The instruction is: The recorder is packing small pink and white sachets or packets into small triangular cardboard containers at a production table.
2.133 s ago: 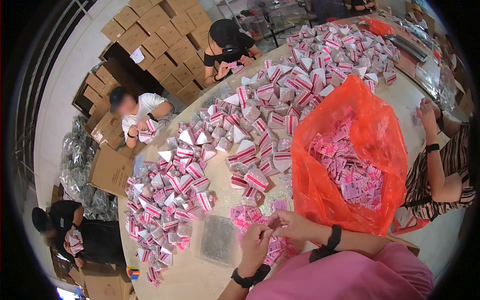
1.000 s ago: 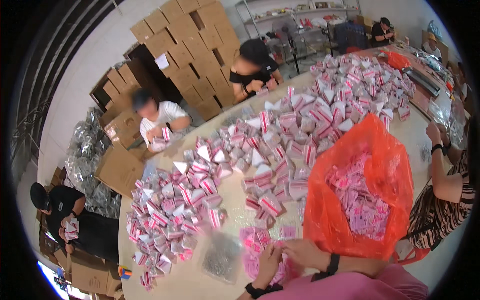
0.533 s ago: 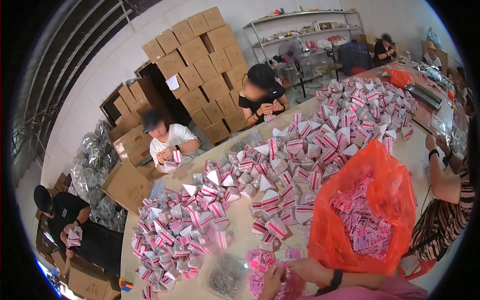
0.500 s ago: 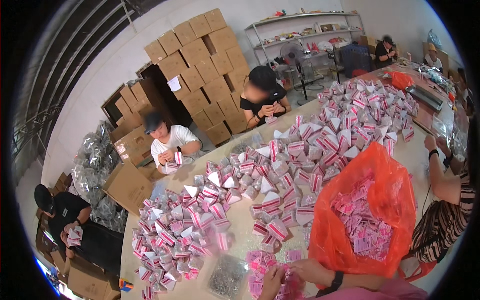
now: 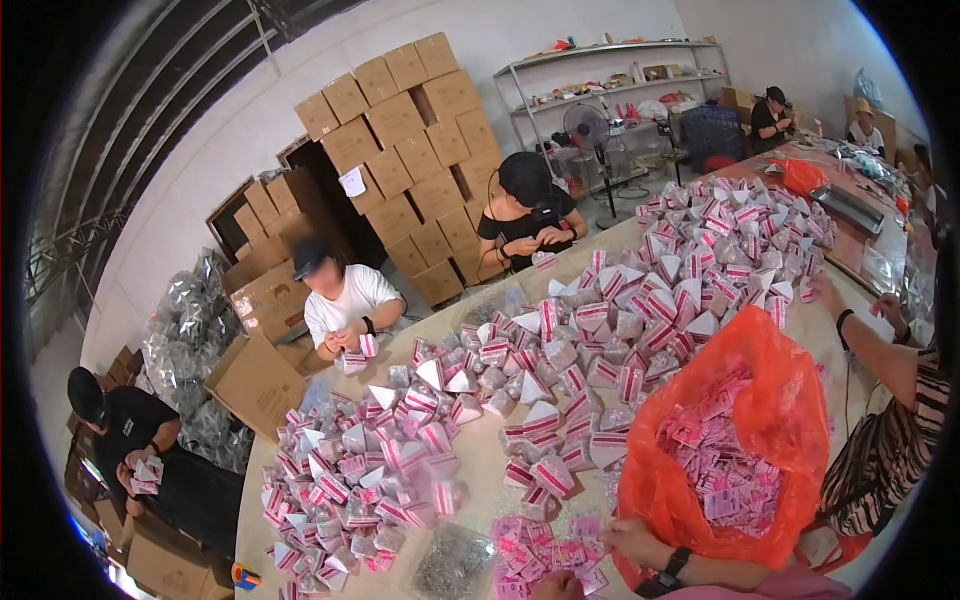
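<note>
A heap of small pink printed cards (image 5: 540,552) lies at the near edge of the table. My right hand (image 5: 637,545) is at the heap's right side, fingers bent together at the cards; whatever they pinch is too small to make out. At the lower edge my left hand (image 5: 557,588) shows only its back, close below the cards, with its fingers hidden. Left of the heap is a clear bag or tray of small metal pieces (image 5: 455,563). An open red plastic bag (image 5: 655,430), full of similar pink cards, stands right beside my right forearm.
Many small clear packets with pink-and-white card tops (image 5: 365,470) cover the table (image 5: 480,450). Several people sit or stand around it, handling small items. A striped-sleeved person's hand (image 5: 828,296) reaches in at right. Stacked cartons (image 5: 410,150) and a fan (image 5: 590,130) stand behind.
My hands have moved apart: the left down toward the lower edge, the right slightly up and right. The striped-sleeved person's hand has reached toward the packets. The view has shifted a little.
</note>
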Demonstrator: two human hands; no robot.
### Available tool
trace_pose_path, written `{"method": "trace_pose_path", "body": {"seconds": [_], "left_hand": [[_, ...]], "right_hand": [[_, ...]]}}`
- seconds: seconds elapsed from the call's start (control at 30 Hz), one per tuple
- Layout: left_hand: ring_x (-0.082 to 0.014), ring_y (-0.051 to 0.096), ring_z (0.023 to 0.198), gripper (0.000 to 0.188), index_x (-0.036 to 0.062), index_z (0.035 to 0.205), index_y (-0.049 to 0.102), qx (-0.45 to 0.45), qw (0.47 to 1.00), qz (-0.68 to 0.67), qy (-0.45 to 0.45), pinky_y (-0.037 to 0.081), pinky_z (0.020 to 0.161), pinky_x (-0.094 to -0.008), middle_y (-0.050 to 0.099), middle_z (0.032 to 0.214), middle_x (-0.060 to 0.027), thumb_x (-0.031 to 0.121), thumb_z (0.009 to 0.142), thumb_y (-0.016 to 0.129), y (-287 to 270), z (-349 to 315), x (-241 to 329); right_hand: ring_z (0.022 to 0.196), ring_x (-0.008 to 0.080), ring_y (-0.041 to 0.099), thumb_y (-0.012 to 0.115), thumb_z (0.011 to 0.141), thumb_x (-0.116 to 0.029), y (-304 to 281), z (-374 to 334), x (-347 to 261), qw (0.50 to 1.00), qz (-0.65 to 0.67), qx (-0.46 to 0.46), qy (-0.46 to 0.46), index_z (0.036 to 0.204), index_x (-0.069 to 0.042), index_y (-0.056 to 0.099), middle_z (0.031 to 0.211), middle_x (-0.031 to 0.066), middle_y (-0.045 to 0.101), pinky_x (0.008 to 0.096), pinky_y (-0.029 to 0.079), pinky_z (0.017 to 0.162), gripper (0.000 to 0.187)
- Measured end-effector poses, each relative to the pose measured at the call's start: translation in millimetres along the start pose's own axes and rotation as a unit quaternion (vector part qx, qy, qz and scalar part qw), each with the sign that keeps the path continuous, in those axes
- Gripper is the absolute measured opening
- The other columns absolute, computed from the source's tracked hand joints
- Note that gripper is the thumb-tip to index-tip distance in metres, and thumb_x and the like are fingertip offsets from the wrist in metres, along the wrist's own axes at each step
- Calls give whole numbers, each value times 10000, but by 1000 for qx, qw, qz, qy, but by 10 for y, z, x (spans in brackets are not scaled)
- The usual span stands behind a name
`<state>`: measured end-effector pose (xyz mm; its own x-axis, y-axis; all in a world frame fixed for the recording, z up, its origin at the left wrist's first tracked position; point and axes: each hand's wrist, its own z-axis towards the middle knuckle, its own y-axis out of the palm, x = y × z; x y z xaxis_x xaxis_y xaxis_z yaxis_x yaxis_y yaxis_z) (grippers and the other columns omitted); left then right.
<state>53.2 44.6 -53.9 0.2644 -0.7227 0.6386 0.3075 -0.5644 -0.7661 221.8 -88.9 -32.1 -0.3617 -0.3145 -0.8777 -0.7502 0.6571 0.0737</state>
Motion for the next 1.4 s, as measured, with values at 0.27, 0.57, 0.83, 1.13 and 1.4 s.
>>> {"method": "trace_pose_path", "body": {"seconds": [0.27, 0.57, 0.83, 1.13, 1.4], "left_hand": [[-299, 577, 659, 251, 32, 804, 570, -118, 981, -83, -127, 436, 595, -391, 567, 682, -143, 246, 889, 468, 35, -54, -181], [-310, 603, 662, 233, 40, 817, 571, -130, 969, -102, -183, 464, 608, -396, 599, 697, -152, 241, 857, 460, 4, -18, -154], [-392, 597, 793, 237, 38, 854, 584, -124, 978, -43, -164, 458, 701, -446, 621, 817, -211, 238, 813, 464, 36, 40, -74], [-368, 620, 738, 255, 44, 841, 618, -149, 966, -51, -204, 478, 659, -426, 634, 756, -194, 271, 812, 505, 14, 92, 59], [-346, 632, 756, 329, 57, 903, 633, -172, 973, 19, -155, 476, 659, -425, 644, 774, -172, 357, 845, 513, 109, 127, -206]], "right_hand": [[652, 94, 555, 551, 878, -173, 95, 105, 90, 999, -9, 19, -44, 857, 3, 624, 711, 31, 604, 244, 458, 610, 191], [604, 105, 544, 535, 868, -82, 94, 30, -2, 999, 44, -3, -14, 882, 8, 613, 691, 37, 599, 238, 442, 576, 120], [554, 56, 490, 565, 873, -128, 10, 56, 106, 999, 8, 5, -44, 929, -3, 630, 677, 15, 589, 198, 380, 492, 151], [670, 85, 539, 566, 866, -131, -29, -4, 104, 997, -1, -18, -75, 894, 18, 620, 713, 16, 585, 233, 434, 619, 160], [561, 85, 536, 568, 885, -165, -67, 100, 284, 994, -5, -8, -112, 961, -11, 620, 728, 36, 608, 229, 432, 492, 179]]}}
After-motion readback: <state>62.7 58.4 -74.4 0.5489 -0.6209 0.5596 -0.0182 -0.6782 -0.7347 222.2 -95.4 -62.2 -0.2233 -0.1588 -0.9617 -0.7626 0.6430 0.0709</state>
